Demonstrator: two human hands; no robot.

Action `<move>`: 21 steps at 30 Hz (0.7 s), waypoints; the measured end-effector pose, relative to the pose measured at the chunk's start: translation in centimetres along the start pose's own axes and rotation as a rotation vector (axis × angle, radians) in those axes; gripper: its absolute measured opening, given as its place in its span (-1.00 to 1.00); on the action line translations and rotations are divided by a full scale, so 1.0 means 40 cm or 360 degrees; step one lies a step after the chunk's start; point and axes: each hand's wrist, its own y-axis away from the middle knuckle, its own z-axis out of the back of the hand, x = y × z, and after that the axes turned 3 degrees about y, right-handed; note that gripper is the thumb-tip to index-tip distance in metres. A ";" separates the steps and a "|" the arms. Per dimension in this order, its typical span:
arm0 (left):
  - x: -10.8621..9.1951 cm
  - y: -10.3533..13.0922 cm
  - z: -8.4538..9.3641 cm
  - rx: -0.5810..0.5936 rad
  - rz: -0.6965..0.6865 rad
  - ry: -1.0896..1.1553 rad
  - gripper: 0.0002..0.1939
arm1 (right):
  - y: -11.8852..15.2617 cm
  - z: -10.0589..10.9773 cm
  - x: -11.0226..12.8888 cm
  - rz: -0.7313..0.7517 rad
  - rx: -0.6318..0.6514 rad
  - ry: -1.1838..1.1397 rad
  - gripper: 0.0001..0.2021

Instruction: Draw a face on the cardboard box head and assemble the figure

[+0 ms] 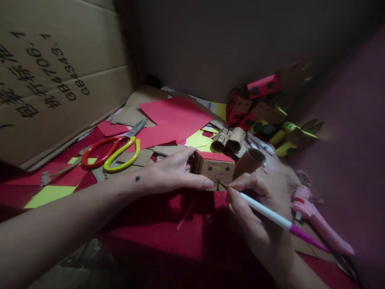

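My left hand (177, 170) grips a small cardboard box (221, 166) from its left side, the thumb lying along its lower front. Red paper covers the box's top, and a simple face with two dark eyes and a pinkish nose mark is drawn on the front. Between the thumb and fingers of my right hand (252, 200) is a white felt-tip pen (266, 210) with a magenta end. Its tip is at the lower front of the box, near dark lines, but my fingers partly hide it. Just behind the box leans a cardboard tube (251, 160).
Scissors (114, 150) with red and yellow handles lie left, among cardboard scraps and red paper (177, 116). Two short tubes (228, 138) stand behind the box. A pink glue gun (320, 224) lies right. Decorated cardboard figures (264, 104) crowd the back right; a large carton (66, 72) rises left.
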 end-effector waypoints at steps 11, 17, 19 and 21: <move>0.012 -0.005 0.001 0.0024 -0.0043 0.0011 -0.47 | 0.004 -0.002 -0.003 -0.0070 -0.0026 -0.0084 -0.91; 0.019 -0.009 0.000 0.0015 -0.0039 0.0025 -0.41 | 0.002 -0.002 -0.006 -0.0094 -0.0030 -0.0080 -0.90; 0.019 -0.010 -0.001 0.0024 -0.0041 0.0041 -0.41 | 0.001 -0.002 -0.006 -0.0101 -0.0050 -0.0049 -0.90; 0.017 -0.009 -0.003 0.0037 -0.0043 0.0065 -0.41 | 0.000 -0.002 -0.006 -0.0116 -0.0080 -0.0023 -0.89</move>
